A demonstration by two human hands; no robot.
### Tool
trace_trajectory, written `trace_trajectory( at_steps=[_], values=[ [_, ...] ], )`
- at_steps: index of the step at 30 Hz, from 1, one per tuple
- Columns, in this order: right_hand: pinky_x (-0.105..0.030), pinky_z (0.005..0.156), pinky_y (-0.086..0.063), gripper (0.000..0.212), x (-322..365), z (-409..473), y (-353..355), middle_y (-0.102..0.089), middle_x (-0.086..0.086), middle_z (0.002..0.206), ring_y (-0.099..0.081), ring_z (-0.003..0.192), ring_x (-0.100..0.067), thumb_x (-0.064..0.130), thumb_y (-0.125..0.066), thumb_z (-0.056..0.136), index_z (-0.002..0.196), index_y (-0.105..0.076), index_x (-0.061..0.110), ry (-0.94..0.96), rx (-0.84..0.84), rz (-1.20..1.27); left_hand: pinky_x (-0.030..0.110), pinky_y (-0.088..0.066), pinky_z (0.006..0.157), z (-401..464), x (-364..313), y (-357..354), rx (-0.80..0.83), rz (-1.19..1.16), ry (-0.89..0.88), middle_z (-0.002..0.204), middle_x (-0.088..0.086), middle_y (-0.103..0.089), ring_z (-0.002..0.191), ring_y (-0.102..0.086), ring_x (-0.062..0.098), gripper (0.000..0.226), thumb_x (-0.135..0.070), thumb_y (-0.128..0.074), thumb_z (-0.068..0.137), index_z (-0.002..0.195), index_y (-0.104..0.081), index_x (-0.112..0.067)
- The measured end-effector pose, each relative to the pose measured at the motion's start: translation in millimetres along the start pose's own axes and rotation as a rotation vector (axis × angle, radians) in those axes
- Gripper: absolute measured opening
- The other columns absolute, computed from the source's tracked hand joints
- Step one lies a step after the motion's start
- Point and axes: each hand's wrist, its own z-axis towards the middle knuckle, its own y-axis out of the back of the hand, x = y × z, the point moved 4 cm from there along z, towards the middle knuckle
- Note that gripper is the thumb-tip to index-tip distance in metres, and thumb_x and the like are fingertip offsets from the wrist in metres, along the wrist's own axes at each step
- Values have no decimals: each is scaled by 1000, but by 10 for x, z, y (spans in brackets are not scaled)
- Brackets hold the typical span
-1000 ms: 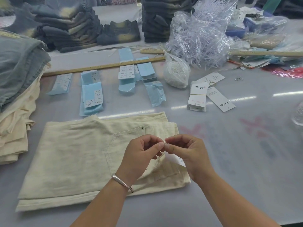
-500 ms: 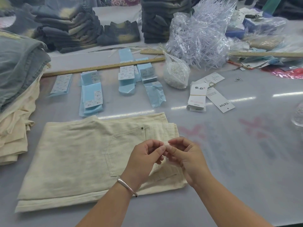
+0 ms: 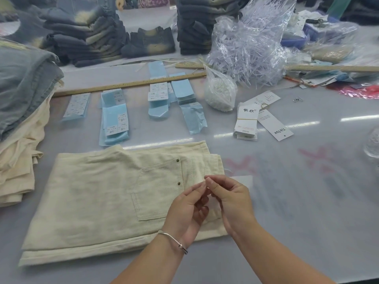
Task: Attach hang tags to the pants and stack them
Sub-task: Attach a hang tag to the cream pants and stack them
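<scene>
Change since the earlier frame: both hands have drifted a little toward the far edge of the worktop and now meet over the waistband end of the folded cream cotton-twill pants (image 3: 98, 203); the pale card visible under the right hand a second ago is mostly hidden now.

Left hand (image 3: 187, 212): fingers curled, thumb and forefinger pinched together on something very fine, probably a tag string, too thin to confirm. A silver bangle (image 3: 174, 240) sits on the wrist.

Right hand (image 3: 231, 199): fingers curled, fingertips touching those of the left hand in a matching pinch. What they grip cannot be made out.

Pants: lying flat near the front edge of the glossy grey worktop (image 3: 307, 201), folded to a rectangle, patch pocket with two brass rivets facing up. Judged soft, limp, moderately weighty and not slippery; best lifted with flat hands under the fold or by the stiffer waistband, where a belt loop would take the string.

Stock:
- banded bundle of white rectangular card hang tags (image 3: 246, 121), stiff, light, smooth, right of centre;
- loose white tag printed TIKTOK (image 3: 274, 125), just beside the bundle;
- clear plastic bag of white strings (image 3: 220, 93), flimsy, behind the tags;
- pale blue sheets of small size stickers (image 3: 114, 124), thin, in rows beyond the pants;
- long wooden ruler (image 3: 131, 85), rigid, behind the stickers;
- stack of cream and grey folded pants (image 3: 20, 119) at the left edge, the likely destination.
</scene>
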Motion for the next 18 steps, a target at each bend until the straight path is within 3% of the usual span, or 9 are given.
trace_trajectory(
  at_steps=[4, 9, 14, 18],
  values=[
    [-25, 62, -49, 12, 90, 52, 93, -67, -6, 69, -59, 66, -17, 5, -72, 82, 76, -76, 14, 87, 2, -140, 17, -41, 51, -31, -206, 51, -71, 404, -199, 72, 2, -69, 56, -53, 5, 4, -13, -75, 80, 82, -77, -10],
    [-21, 61, -53, 18, 122, 121, 152, -69, -7, 71, -61, 63, -13, -1, -65, 86, 83, -79, 11, -6, 132, -145, 15, -46, 54, -45, -465, 64, -86, 798, -457, 65, -1, -70, 56, -56, 1, 10, -14, -75, 82, 73, -75, -18],
    [-21, 66, -53, 15, 189, 115, 126, -70, -13, 77, -63, 67, -17, 8, -71, 73, 86, -78, 9, -42, 290, -157, 13, -41, 57, -21, -552, 48, 32, 1021, -506, 60, -13, -62, 56, -51, -2, 14, -15, -68, 88, 75, -71, -16],
    [-24, 64, -52, 15, 235, 115, 114, -70, -20, 78, -63, 66, -20, 14, -77, 66, 79, -75, 9, -56, 347, -166, 25, -43, 65, -17, -543, 28, 137, 1020, -404, 63, -8, -59, 64, -51, 7, 15, -11, -63, 90, 76, -69, -10]
  ],
)
